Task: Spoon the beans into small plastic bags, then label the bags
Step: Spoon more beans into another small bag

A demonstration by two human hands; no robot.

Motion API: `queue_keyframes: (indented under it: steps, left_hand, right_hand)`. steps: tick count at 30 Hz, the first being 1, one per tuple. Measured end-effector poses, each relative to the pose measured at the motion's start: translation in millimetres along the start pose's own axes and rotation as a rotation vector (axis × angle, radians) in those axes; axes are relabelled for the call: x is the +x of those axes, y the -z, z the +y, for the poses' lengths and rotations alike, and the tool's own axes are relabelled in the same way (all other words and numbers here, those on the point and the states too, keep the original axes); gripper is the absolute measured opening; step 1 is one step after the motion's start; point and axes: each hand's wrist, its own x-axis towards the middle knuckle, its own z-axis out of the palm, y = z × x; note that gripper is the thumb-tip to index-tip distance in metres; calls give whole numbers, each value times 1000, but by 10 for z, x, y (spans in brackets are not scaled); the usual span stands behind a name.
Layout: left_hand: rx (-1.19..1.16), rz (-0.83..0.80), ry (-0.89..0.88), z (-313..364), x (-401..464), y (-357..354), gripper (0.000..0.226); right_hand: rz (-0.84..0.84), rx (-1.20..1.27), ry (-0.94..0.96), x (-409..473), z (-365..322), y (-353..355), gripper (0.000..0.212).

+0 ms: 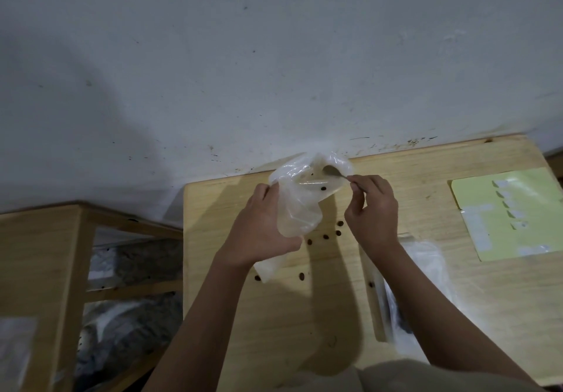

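Observation:
My left hand grips a clear plastic bag and holds it up over the wooden table, its mouth open toward the wall. My right hand pinches the handle of a spoon whose bowl is inside the bag's mouth. A dark bean lies inside the bag. Several loose beans are scattered on the table below the bag and between my hands.
A yellow-green label sheet with white stickers lies at the table's right. A pile of clear plastic bags sits under my right forearm. A wooden shelf stands to the left, close to the table. The white wall runs along the table's far edge.

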Motion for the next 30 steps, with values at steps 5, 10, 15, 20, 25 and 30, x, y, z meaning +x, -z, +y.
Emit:
queue_keyframes:
  steps: [5, 10, 15, 20, 25, 30]
  left_hand:
    - [68, 28, -17, 10, 3, 0, 105]
    - [82, -9, -22, -12, 34, -23, 107]
    - [62, -20, -65, 7, 49, -91, 108]
    - [67, 6, -72, -5, 37, -94, 107]
    - [88, 33, -63, 4, 54, -90, 112]
    - [132, 47, -83, 83, 55, -135, 110]
  right_hand:
    - [-23, -11, 50, -15, -65, -22, 19]
    - [-8, 123, 104, 10, -98, 65, 19]
    - [-75, 203, 113, -17, -108, 30, 20]
    - [-79, 119, 128, 24, -62, -21, 21]
    - [16, -27, 204, -17, 4, 37, 21]
    - [37, -153, 247, -104, 75, -59, 30]
